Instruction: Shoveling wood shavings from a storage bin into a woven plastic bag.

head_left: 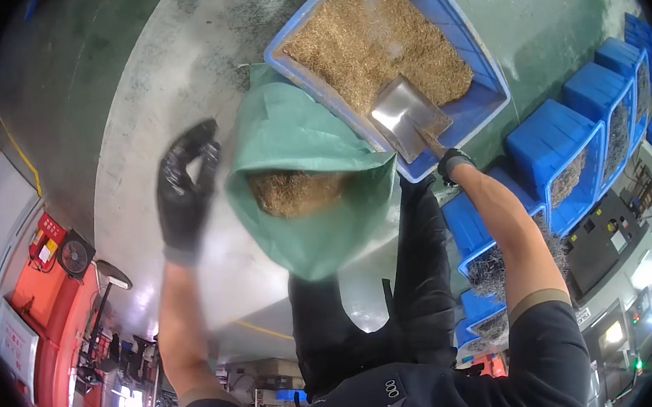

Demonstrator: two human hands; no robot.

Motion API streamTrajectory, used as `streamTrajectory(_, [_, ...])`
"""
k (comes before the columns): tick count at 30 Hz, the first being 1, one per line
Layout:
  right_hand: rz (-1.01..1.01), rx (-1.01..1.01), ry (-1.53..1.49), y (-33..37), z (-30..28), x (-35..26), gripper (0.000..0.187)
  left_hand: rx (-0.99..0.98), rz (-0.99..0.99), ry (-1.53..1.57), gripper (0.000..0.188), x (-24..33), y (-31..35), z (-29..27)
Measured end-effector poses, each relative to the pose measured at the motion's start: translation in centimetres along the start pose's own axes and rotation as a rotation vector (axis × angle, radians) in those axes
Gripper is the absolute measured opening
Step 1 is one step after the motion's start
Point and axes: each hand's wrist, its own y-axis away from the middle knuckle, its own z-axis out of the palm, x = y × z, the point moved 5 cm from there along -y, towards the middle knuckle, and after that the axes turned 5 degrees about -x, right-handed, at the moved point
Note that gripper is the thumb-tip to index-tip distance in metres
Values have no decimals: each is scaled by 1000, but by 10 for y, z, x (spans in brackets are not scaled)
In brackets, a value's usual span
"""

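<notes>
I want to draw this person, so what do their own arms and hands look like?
The left hand wears a black glove, shiny over the fingers. The right hand wears a dark glove too. Both forearms are bare up to short dark sleeves with brownish edges.

a glossy green painted floor [552,44] with a broad, scuffed pale grey area [131,151] and a thin yellow line [17,150] carries an open green fabric sack [293,133] and, just beside it, a rectangular blue plastic bin [489,90]; farther right, smaller-looking blue plastic tubs [545,138] stand in a row.
</notes>
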Motion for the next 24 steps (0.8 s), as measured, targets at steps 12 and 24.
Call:
streamTrajectory(12, [2, -57, -62, -51, -9, -49, 27, -189, 49, -820, 51, -155, -259, 121])
streamTrajectory(24, [-137, -98, -445, -141, -54, -176, 35, -106, 359, -779, 49, -166, -261, 119])
